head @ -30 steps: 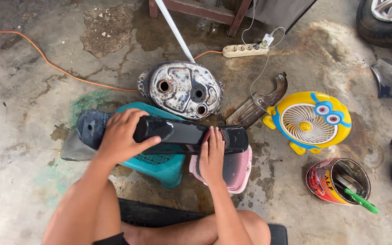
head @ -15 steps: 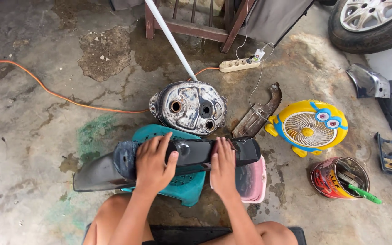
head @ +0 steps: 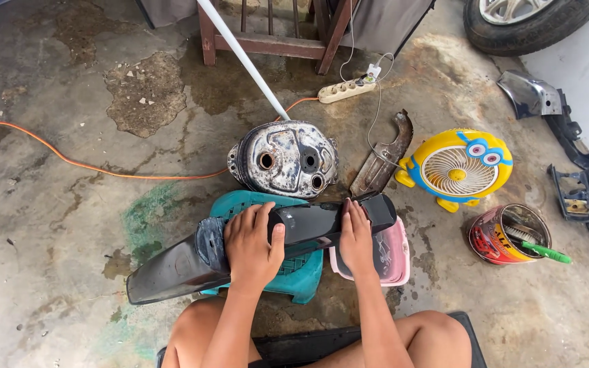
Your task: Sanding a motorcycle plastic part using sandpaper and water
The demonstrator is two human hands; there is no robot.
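Fender [head: 192, 262], black and long, lies across our teal stool [head: 288, 276] and pink container [head: 393, 255]. Our left hand [head: 252, 245] grips its middle; our right hand [head: 354, 238] presses flat. Beyond: metal tank [head: 284, 160], yellow fan [head: 458, 167], paint can [head: 506, 235], power strip [head: 345, 88].

- The black fender [head: 260, 245] now shows its long tail reaching toward the lower left of the frame.
- The left hand [head: 252, 247] sits farther right, nearer the right hand [head: 356, 238].
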